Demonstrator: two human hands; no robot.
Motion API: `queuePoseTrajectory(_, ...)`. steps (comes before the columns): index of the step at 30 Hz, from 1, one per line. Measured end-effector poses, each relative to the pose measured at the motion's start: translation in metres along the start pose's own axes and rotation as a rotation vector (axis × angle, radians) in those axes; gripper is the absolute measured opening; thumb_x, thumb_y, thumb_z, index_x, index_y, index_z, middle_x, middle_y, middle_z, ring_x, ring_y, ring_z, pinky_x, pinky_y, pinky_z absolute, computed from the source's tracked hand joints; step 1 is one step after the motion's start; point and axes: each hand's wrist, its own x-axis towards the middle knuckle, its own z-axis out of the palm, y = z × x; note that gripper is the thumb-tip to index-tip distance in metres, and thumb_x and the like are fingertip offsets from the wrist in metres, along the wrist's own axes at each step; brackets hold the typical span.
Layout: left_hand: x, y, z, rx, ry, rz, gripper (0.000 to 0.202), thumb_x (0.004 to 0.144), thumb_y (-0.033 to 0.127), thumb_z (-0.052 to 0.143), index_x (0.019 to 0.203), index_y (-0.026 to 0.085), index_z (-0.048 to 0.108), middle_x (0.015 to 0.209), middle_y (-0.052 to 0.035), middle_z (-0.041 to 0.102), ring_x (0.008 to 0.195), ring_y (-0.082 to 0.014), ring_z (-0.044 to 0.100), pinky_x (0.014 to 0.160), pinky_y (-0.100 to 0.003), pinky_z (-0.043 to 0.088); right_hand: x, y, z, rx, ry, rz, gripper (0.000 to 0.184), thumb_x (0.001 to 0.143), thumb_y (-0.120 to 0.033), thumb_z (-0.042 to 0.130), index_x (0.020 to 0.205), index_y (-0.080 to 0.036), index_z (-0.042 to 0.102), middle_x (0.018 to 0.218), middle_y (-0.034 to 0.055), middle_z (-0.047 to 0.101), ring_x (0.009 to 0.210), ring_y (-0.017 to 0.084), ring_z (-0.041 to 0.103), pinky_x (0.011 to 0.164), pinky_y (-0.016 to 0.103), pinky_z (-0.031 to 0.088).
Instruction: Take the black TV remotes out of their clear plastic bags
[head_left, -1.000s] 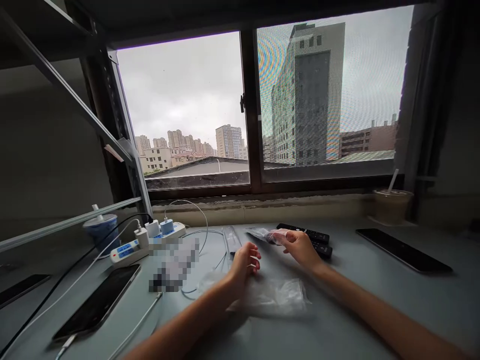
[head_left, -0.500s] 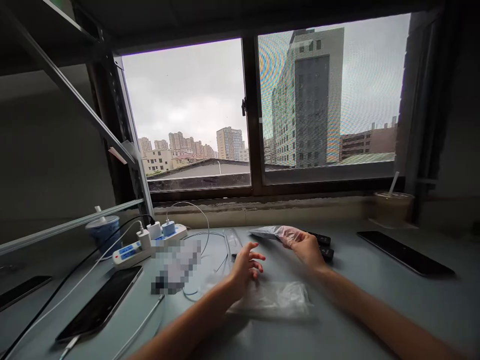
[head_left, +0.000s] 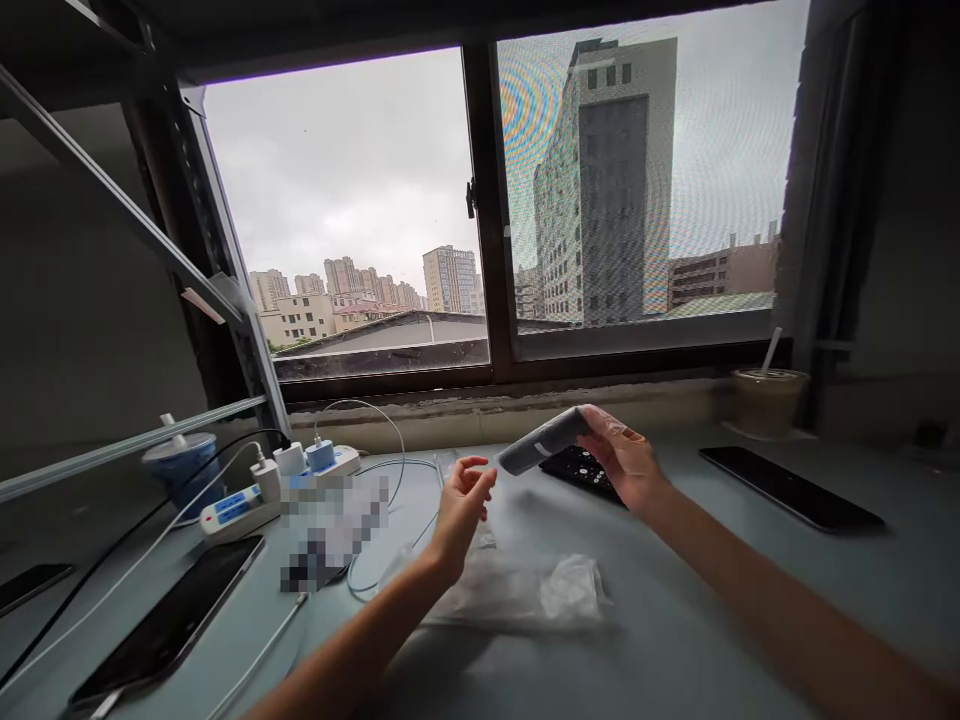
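Note:
My right hand point(head_left: 626, 462) pinches one end of a slim dark object in a clear plastic sleeve point(head_left: 545, 442), held tilted above the table. Its exact kind is hard to make out, though its shape is like a remote control. Close to the object's lower left end is my left hand point(head_left: 459, 515), its fingers loosely bent and apart with nothing in them. Behind and below the held object lies a black remote control point(head_left: 577, 470) with small buttons, partly covered by my right hand. Clear plastic bags point(head_left: 525, 590) lie on the table below my hands.
On the left are a power strip point(head_left: 244, 510) with chargers and cables, a phone point(head_left: 172, 620), a blue cup point(head_left: 180, 465) and a blurred-out item point(head_left: 337, 535). To the right lie another phone point(head_left: 787, 488) and a drink cup with straw point(head_left: 769, 400). A window stands behind.
My right hand has raised and tilted the sleeved object, showing its dark side. My left hand has moved up and left, its fingers curling more. The view has shifted slightly.

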Motion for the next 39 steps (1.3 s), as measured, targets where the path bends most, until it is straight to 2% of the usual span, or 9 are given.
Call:
queuePoseTrajectory(4,0.0,0.006,-0.003,0.253,0.107,0.243,0.033,0.07,0.038,0.059,0.095,0.02,0.048,0.083,-0.0002,0.049,0.072,-0.0107,0.045,0.059,-0.021,0.037,-0.001,-0.012,-0.001,0.135,0.029,0.113,0.012,0.06,-0.02,0.072,0.069,-0.021,0.065,0.075,-0.0049,0.067,0.073,0.01,0.063,0.066,0.016,0.057)
queuePoseTrajectory(9,-0.003,0.002,-0.001,0.473,0.103,0.332,0.042,0.068,0.039,0.063,0.103,0.023,0.048,0.094,-0.0032,0.052,0.082,-0.0152,0.046,0.067,-0.026,0.039,-0.004,-0.02,-0.002,0.231,-0.09,0.17,0.014,0.061,-0.024,0.073,0.071,-0.024,0.063,0.067,-0.0088,0.061,0.058,0.003,0.058,0.056,0.008,0.054)
queuePoseTrajectory(16,-0.006,-0.004,-0.001,0.771,0.072,0.618,0.054,0.062,0.029,0.068,0.112,0.026,0.048,0.105,-0.0046,0.051,0.1,-0.0222,0.044,0.088,-0.039,0.035,-0.022,-0.021,0.004,0.221,-0.415,0.257,0.017,0.062,-0.03,0.072,0.072,-0.023,0.061,0.061,-0.0061,0.052,0.047,0.003,0.048,0.039,0.008,0.045)
queuePoseTrajectory(21,-0.009,-0.005,-0.001,0.962,-0.041,0.78,0.058,0.063,0.015,0.057,0.119,0.024,0.046,0.113,-0.0056,0.05,0.105,-0.0229,0.043,0.09,-0.039,0.033,-0.031,-0.018,0.002,0.138,-0.65,0.26,0.022,0.062,-0.036,0.071,0.061,-0.021,0.055,0.058,-0.0043,0.049,0.047,0.005,0.042,0.035,0.011,0.037)
queuePoseTrajectory(24,-0.01,-0.005,-0.002,0.97,-0.098,0.795,0.067,0.062,0.009,0.05,0.127,0.022,0.038,0.118,-0.0062,0.049,0.106,-0.0213,0.044,0.091,-0.037,0.033,-0.023,-0.013,-0.004,0.015,-0.716,0.229,0.024,0.063,-0.04,0.069,0.058,-0.021,0.055,0.061,-0.0016,0.052,0.052,0.008,0.046,0.041,0.017,0.039)
queuePoseTrajectory(27,-0.006,-0.003,-0.007,0.975,-0.126,0.748,0.064,0.063,0.004,0.043,0.124,0.023,0.039,0.113,-0.0031,0.055,0.099,-0.0175,0.05,0.086,-0.032,0.037,-0.012,-0.012,-0.011,-0.175,-0.663,0.238,0.022,0.066,-0.043,0.065,0.072,-0.022,0.063,0.076,0.0025,0.061,0.067,0.015,0.055,0.055,0.024,0.044)
queuePoseTrajectory(31,0.001,0.003,-0.017,1.139,-0.08,0.63,0.045,0.063,0.001,0.04,0.101,0.023,0.051,0.093,0.0002,0.063,0.085,-0.0175,0.055,0.074,-0.029,0.039,-0.006,-0.02,-0.014,-0.475,-0.698,0.243,0.038,0.067,-0.046,0.063,0.095,-0.021,0.065,0.092,0.0058,0.064,0.078,0.018,0.057,0.066,0.027,0.045)
queuePoseTrajectory(35,0.006,0.004,-0.022,1.321,-0.001,0.541,0.029,0.064,0.003,0.042,0.086,0.021,0.051,0.087,-0.0012,0.06,0.08,-0.0181,0.054,0.069,-0.03,0.037,-0.009,-0.024,-0.011,-0.701,-0.798,0.224,0.038,0.064,-0.049,0.063,0.087,-0.02,0.07,0.088,0.0053,0.064,0.082,0.018,0.055,0.07,0.027,0.047)
queuePoseTrajectory(39,0.007,0.001,-0.02,1.405,0.046,0.509,0.016,0.068,0.012,0.048,0.082,0.02,0.05,0.087,-0.0028,0.057,0.08,-0.019,0.053,0.069,-0.031,0.036,-0.01,-0.014,-0.011,-0.864,-0.759,0.208,0.039,0.06,-0.053,0.064,0.079,-0.019,0.072,0.083,0.0052,0.065,0.081,0.019,0.054,0.065,0.026,0.048)
